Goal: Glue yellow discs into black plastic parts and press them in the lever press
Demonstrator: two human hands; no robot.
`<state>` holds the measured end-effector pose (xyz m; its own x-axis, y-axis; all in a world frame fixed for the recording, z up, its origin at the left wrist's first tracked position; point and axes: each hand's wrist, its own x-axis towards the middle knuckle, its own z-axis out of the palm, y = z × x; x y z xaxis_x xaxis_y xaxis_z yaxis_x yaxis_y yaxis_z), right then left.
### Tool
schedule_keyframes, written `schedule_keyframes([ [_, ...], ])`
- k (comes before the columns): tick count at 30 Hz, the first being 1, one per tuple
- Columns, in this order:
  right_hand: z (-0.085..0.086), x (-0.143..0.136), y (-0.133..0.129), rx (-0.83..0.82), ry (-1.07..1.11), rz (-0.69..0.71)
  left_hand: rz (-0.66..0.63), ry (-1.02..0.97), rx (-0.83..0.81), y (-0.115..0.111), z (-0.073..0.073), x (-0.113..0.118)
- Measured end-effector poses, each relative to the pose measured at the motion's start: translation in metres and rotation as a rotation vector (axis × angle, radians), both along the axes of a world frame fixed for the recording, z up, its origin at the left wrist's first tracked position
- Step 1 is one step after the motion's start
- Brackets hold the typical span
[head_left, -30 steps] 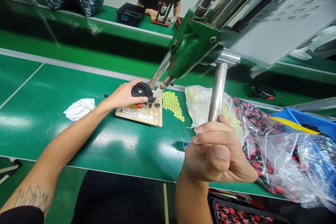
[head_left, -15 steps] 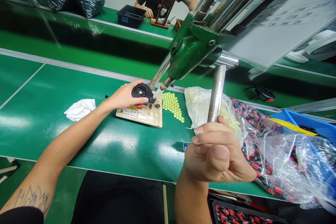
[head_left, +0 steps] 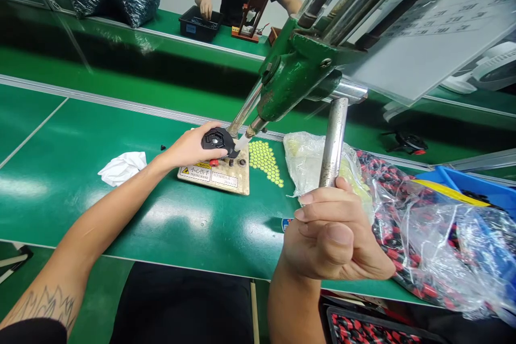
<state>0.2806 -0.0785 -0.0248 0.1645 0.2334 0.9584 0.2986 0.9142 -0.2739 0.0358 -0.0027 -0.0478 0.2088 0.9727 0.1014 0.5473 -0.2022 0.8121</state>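
Note:
My left hand (head_left: pixel 197 143) grips a round black plastic part (head_left: pixel 217 141) at the base plate (head_left: pixel 226 183) of a green hand press (head_left: pixel 296 75). The white tip (head_left: pixel 242 143) of the press ram meets the edge of that part; whether it presses on it I cannot tell. A small red piece (head_left: pixel 213 162) shows just under the part. My right hand (head_left: pixel 334 231) is closed round the lower end of the steel press lever (head_left: pixel 334 142), which hangs down at a slant. Right of the base lie many small yellow-green discs (head_left: pixel 266 164) in rows.
Crumpled white paper (head_left: pixel 123 168) lies left of the base. To the right are a clear bag (head_left: pixel 304 158), a bag of red and black parts (head_left: pixel 403 258) and a blue bin (head_left: pixel 447 177). Across the bench, a co-worker's hand (head_left: pixel 206 8) reaches into a black tray (head_left: pixel 193 29).
Both my hands, the black part and the lever stay practically where they were. Across the bench, the co-worker's hand has moved from beside the black tray into it.

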Motion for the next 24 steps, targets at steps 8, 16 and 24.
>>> schedule_keyframes([
  [8, -0.0003, -0.0006, -0.0002, -0.007, 0.004, -0.01, -0.003, 0.0, 0.001, 0.001, -0.0012, -0.0003],
  [16, 0.0004, -0.001, -0.0014, -0.017, 0.005, -0.018, -0.004, -0.009, 0.003, 0.0, -0.0013, -0.0008],
  [24, 0.002, -0.0021, 0.002, 0.012, 0.027, -0.013, -0.009, -0.015, 0.0, 0.0001, -0.0019, -0.0011],
])
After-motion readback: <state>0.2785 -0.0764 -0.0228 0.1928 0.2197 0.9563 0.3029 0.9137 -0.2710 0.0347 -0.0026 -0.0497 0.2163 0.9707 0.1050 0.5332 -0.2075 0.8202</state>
